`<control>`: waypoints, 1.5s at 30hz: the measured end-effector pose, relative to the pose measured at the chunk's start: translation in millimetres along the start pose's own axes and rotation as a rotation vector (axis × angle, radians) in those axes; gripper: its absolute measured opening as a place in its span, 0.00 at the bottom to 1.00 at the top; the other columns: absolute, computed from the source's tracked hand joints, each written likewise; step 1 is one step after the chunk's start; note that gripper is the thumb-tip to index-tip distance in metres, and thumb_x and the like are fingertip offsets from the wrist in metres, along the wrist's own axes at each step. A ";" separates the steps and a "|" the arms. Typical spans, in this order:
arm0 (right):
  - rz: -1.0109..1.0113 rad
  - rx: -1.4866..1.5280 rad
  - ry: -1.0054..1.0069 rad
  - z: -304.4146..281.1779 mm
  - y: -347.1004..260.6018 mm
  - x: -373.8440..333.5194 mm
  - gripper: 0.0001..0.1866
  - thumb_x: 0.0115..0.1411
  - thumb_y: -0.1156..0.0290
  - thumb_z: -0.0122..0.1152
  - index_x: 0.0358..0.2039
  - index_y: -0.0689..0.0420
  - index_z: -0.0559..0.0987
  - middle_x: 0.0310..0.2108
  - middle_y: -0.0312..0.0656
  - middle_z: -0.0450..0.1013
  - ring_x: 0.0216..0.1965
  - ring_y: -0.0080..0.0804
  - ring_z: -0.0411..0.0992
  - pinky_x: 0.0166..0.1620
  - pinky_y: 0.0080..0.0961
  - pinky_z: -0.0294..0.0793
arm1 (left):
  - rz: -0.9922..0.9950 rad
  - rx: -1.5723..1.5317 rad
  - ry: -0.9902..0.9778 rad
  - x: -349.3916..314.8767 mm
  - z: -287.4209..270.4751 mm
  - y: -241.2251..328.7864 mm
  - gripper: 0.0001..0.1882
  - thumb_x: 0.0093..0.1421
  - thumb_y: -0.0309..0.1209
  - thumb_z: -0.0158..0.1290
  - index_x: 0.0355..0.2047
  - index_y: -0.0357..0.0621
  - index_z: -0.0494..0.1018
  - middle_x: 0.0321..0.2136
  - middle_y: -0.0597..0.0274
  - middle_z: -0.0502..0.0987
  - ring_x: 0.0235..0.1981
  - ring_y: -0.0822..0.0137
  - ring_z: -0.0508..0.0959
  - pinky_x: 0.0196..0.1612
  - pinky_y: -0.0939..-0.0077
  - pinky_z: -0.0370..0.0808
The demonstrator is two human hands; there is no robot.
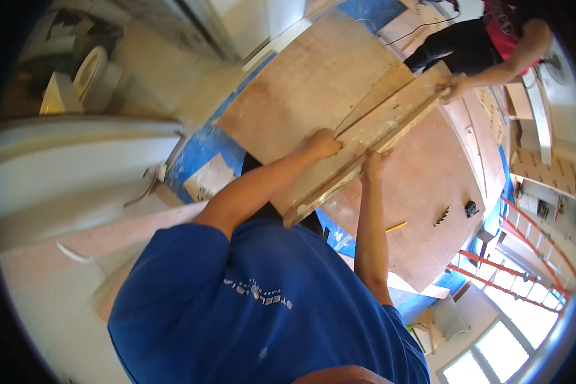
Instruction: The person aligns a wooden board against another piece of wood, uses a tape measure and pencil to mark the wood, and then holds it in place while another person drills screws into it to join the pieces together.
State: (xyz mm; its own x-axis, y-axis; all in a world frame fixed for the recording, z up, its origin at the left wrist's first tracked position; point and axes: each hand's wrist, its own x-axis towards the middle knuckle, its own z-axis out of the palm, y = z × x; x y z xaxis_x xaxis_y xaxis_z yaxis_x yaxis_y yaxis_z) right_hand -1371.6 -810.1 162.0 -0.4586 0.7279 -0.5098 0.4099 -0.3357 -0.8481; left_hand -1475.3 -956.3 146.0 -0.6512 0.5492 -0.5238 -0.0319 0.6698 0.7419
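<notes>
A long wooden plank (400, 118) with a thick, rough lip along its right edge runs from my body toward the far right. My left hand (322, 143) is closed on its left edge, and my right hand (374, 162) grips the lipped edge. At the far end, a co-worker's hand (453, 87) holds the same plank. Beneath it lies a broad plywood sheet (294, 70). On the plywood to the right are a yellow pencil (396, 226), a dark tape measure (472, 208) and a small dark toothed-looking item (441, 216) whose kind is unclear.
Blue floor covering (198, 148) surrounds the plywood. An orange ladder (502, 275) stands at the right. The co-worker in dark trousers (457, 46) is at the far right. A pale wall panel (83, 169) rises on my left, near a round white object (91, 72).
</notes>
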 end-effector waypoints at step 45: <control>-0.252 -0.534 0.319 8.9 109.6 -138.5 0.39 0.55 0.64 0.59 0.64 0.64 0.57 0.47 0.68 0.72 0.49 0.65 0.72 0.51 0.50 0.72 | -0.405 -0.553 -0.098 -74.3 -223.5 -260.3 0.19 0.58 0.35 0.58 0.48 0.43 0.69 0.41 0.55 0.76 0.29 0.53 0.80 0.30 0.56 0.79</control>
State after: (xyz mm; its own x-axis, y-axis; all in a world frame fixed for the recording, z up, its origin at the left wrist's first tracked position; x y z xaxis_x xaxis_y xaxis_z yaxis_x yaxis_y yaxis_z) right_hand -1270.1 -953.1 138.3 -0.3691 0.9140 -0.1686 0.6924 0.1494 -0.7059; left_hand -1588.2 -1283.1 85.4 -0.4356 0.3693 -0.8209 -0.6573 0.4926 0.5704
